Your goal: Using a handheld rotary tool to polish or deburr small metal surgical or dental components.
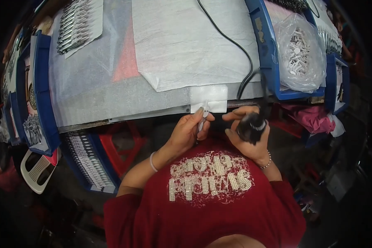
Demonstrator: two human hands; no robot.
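My left hand [189, 129] pinches a small white plastic piece [203, 118] between thumb and fingers, just off the table's front edge. Under its upper end lies a white square pad [209, 91]. To the right, my right hand [249, 140] is wrapped round a black corded hand tool [252, 126], seen nearly end-on. The tool's working end is hidden, and it stays apart from the white piece. A black cord [231, 39] runs over the table toward this tool.
White sheeting [186, 45] covers the table. At far left lie several metal-and-white tools [75, 27] in a row. A blue bin [268, 53] at right holds a clear bag of small white parts [298, 53]. Blue trays [45, 91] line the left side; a red stool [122, 146] stands below.
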